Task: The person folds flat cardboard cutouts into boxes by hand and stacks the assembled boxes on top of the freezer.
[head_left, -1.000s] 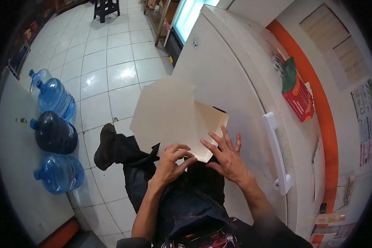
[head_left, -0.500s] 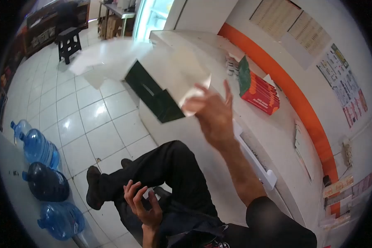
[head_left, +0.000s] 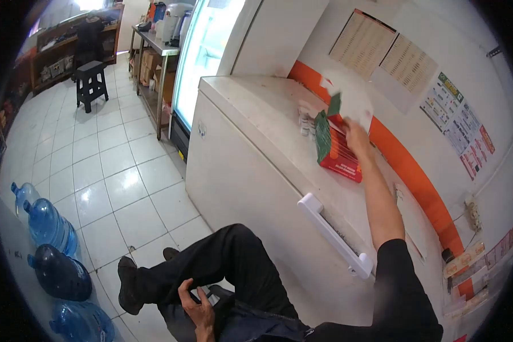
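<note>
My right hand (head_left: 356, 138) is closed on a printed paper piece (head_left: 335, 106) with green, red and white parts, its white part blurred. It is at the top of a stack of red and green folded paper pieces (head_left: 342, 162) lying on the white chest freezer lid (head_left: 256, 108). Whether the held piece touches the stack, I cannot tell. My left hand (head_left: 198, 310) rests over my lap by my dark trousers, with fingers loosely bent and apart. Nothing shows clearly in it.
Small white items (head_left: 305, 122) stand beside the stack. A long white handle (head_left: 336, 236) juts from the freezer front. Large blue water bottles (head_left: 48, 225) line the left side. Farther off are a black stool (head_left: 91, 85), a lit glass-door fridge (head_left: 202, 68) and a metal table (head_left: 157, 43).
My right hand has moved right, carrying the paper piece from above the floor and freezer edge to the stack. My left hand has shifted slightly lower. The view has shifted too.
</note>
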`<state>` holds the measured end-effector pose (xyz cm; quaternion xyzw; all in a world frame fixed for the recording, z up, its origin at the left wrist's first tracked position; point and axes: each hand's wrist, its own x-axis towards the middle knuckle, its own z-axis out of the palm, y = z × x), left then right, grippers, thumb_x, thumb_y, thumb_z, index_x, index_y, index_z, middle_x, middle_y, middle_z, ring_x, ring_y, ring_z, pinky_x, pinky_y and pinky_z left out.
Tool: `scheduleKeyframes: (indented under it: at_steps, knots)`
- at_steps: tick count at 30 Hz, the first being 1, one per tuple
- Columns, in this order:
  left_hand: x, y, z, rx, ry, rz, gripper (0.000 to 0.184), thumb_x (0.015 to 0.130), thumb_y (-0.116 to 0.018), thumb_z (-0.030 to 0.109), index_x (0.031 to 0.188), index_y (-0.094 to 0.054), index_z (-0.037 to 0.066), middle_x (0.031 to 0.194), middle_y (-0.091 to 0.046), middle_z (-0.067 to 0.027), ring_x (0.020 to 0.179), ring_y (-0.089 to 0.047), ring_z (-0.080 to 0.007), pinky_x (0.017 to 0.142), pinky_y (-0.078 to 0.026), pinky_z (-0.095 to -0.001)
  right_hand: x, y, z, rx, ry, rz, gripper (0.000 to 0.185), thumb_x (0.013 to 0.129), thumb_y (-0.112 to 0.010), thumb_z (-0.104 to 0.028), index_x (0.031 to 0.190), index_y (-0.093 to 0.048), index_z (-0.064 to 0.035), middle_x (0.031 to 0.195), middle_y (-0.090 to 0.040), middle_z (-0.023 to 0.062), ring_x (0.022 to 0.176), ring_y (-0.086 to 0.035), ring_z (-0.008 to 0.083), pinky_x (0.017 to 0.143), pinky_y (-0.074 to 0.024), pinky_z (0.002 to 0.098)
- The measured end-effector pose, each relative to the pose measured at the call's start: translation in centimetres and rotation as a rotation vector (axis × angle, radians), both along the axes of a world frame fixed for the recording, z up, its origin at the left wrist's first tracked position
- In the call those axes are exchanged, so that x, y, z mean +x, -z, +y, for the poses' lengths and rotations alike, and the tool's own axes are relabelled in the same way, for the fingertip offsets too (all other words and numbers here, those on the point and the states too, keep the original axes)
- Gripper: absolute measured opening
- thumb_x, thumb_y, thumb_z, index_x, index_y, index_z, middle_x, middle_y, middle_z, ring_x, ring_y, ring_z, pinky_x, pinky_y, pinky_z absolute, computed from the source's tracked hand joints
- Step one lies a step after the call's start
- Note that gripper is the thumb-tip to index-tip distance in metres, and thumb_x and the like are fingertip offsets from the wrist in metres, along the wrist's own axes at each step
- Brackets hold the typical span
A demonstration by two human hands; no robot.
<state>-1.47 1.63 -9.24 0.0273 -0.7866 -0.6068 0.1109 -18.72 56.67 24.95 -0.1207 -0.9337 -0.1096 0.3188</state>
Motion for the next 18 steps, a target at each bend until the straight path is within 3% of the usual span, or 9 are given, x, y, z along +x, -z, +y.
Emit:
scheduleKeyframes:
  at_steps: [3, 6, 9, 12, 13, 16, 18]
  knots:
    - [0.0, -0.6, 0.1, 0.002, -0.017, -0.037, 0.029, 0.093, -0.061, -0.002, 0.122, -0.059, -0.004, 0.117, -0.062, -0.0196, 0.113, -0.062, -0.0341, 0.102, -0.046, -0.042, 1.0, -0.4, -2.3, -0.061, 0.183, 0.024, 0.038, 0.094, -0.054, -0.006, 0.13, -0.065, -0.0128, 0.119, -0.069, 0.0235, 0.113, -0.065, 0.0437, 0.095, -0.0507, 0.0532]
    - [0.2, -1.0, 0.1, -0.042, -0.004, -0.037, 0.028, 0.094, -0.061, -0.003, 0.122, -0.058, -0.004, 0.118, -0.062, -0.0185, 0.113, -0.062, -0.0326, 0.102, -0.047, -0.0399, 0.9, -0.8, -1.2, 0.073, 0.17, 0.059, 0.041, 0.092, -0.053, -0.003, 0.13, -0.066, -0.014, 0.119, -0.071, 0.0216, 0.113, -0.067, 0.041, 0.095, -0.0517, 0.0533]
    - [0.2, -0.8, 0.3, -0.091, 0.001, -0.059, 0.027, 0.096, -0.06, 0.002, 0.122, -0.058, -0.003, 0.117, -0.062, -0.0193, 0.113, -0.061, -0.0336, 0.102, -0.046, -0.0433, 0.7, -1.1, -1.5, 0.115, 0.277, -0.038, 0.045, 0.091, -0.052, 0.0, 0.131, -0.066, -0.0145, 0.119, -0.071, 0.0202, 0.112, -0.068, 0.039, 0.095, -0.0522, 0.0545]
    - [0.0, -1.3, 0.6, -0.084, -0.003, -0.122, 0.027, 0.097, -0.06, 0.005, 0.122, -0.058, -0.003, 0.119, -0.063, -0.0201, 0.115, -0.061, -0.0342, 0.103, -0.045, -0.0452, 0.2, -1.3, -2.1, 0.116, 0.267, -0.222, 0.046, 0.091, -0.053, 0.0, 0.133, -0.065, -0.0136, 0.119, -0.071, 0.0197, 0.111, -0.067, 0.0394, 0.101, -0.0502, 0.0548]
    - [0.1, -1.2, 0.6, -0.079, -0.004, -0.13, 0.027, 0.097, -0.06, 0.004, 0.123, -0.058, -0.002, 0.119, -0.062, -0.0199, 0.115, -0.061, -0.0339, 0.103, -0.045, -0.0452, 0.0, -2.1, -2.1, 0.043, 0.252, -0.365, 0.044, 0.089, -0.057, -0.001, 0.131, -0.065, -0.0123, 0.122, -0.07, 0.0213, 0.117, -0.065, 0.037, 0.108, -0.0469, 0.0521]
    - [0.2, 0.1, 0.2, -0.058, 0.014, -0.125, 0.03, 0.097, -0.059, 0.005, 0.126, -0.057, -0.002, 0.121, -0.062, -0.0195, 0.116, -0.061, -0.0329, 0.103, -0.046, -0.0448, -0.9, -4.0, -0.8, -0.198, 0.206, -0.608, 0.034, 0.097, -0.054, -0.018, 0.127, -0.069, -0.0151, 0.128, -0.067, 0.0236, 0.124, -0.062, 0.0359, 0.101, -0.0493, 0.054]
    - [-0.1, 0.2, 0.3, -0.024, 0.023, -0.112, 0.031, 0.097, -0.062, 0.005, 0.127, -0.058, -0.002, 0.123, -0.063, -0.0194, 0.116, -0.062, -0.0321, 0.102, -0.048, -0.0432, -0.5, -4.5, -1.0, -0.328, 0.107, -0.554, 0.042, 0.102, -0.047, -0.035, 0.131, -0.069, -0.0148, 0.134, -0.064, 0.0247, 0.129, -0.058, 0.0383, 0.108, -0.0446, 0.0526]
